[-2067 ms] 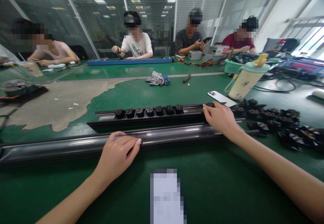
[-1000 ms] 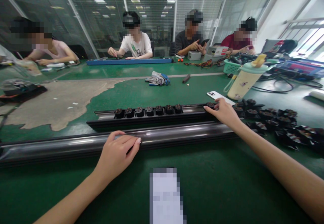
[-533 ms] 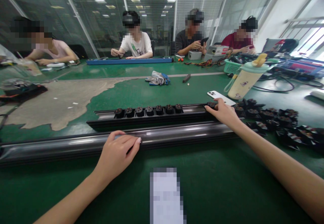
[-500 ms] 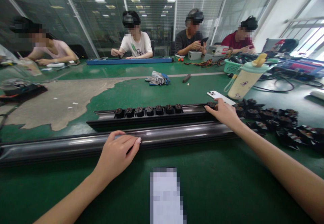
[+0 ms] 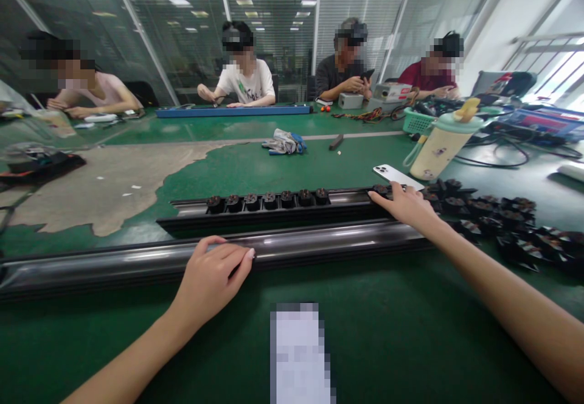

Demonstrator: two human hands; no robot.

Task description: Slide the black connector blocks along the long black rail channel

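My left hand (image 5: 210, 280) rests with curled fingers on the near long dark metal rail (image 5: 114, 265), gripping its edge. My right hand (image 5: 404, 205) reaches to the right end of the far black rail (image 5: 182, 216) and pinches a small black motor (image 5: 379, 190) sitting in its channel. A row of several more black motors (image 5: 269, 199) stands in that rail further left. A heap of loose black motors (image 5: 497, 215) lies on the green table just right of my right hand.
A white phone (image 5: 398, 177) and a cream bottle with a green lid (image 5: 443, 142) lie behind my right hand. Gloves (image 5: 285, 141), a blue rail (image 5: 232, 111), a green basket (image 5: 418, 120) and cables sit further back. Four people sit at the far side. A blurred card (image 5: 298, 352) lies near me.
My right hand has shifted slightly back and right along the far rail's end and stayed on the small motor. The left hand has not moved.
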